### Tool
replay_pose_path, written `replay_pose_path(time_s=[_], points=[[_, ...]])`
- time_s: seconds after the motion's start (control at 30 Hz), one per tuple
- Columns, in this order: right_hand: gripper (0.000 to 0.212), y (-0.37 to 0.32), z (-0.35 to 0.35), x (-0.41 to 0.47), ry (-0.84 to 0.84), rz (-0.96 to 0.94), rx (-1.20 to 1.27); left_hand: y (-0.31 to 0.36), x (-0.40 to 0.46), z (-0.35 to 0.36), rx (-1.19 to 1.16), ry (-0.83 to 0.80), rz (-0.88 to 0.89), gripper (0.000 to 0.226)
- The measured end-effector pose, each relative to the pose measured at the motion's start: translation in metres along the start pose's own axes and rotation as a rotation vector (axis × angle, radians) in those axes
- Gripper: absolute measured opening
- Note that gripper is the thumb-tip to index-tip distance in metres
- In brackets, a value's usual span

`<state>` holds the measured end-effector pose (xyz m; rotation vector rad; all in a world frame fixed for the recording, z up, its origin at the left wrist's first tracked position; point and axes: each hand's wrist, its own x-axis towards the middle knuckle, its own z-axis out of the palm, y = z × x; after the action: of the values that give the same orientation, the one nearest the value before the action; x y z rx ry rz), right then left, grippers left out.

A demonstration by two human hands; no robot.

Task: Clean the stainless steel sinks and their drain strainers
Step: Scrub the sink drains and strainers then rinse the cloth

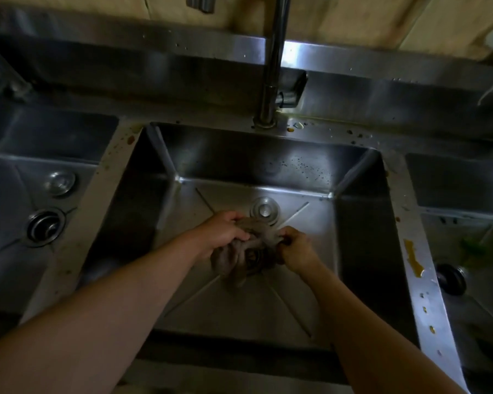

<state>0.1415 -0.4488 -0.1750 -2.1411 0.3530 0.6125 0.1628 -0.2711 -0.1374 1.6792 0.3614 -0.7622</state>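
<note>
Both the left hand (221, 233) and right hand (296, 248) gripped a bunched cloth (245, 253) over the middle sink (362, 251) drain, where firm, full wringing would likely serve best.

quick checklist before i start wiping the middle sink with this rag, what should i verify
1. Rag held firmly: ok, left hand and right hand both grip it.
2. Strainer out of the drain: ok, one strainer lies on the middle sink floor just behind the rag.
3. Drain clear: cannot tell, the rag covers it.
4. Faucet off: ok, no water running.
5. Rim free of grime: not ok, a yellow smear sits on the right divider.
6. Rag wet: cannot tell.
</note>
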Motion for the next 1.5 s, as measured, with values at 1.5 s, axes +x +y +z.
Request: replay_pose_path(time_s=[1.5], points=[[0.012, -0.018, -0.003, -0.02, -0.228, 0.036, 0.7, -0.041, 0.017, 0.025, -0.815, -0.07, -0.363, 0.018]])
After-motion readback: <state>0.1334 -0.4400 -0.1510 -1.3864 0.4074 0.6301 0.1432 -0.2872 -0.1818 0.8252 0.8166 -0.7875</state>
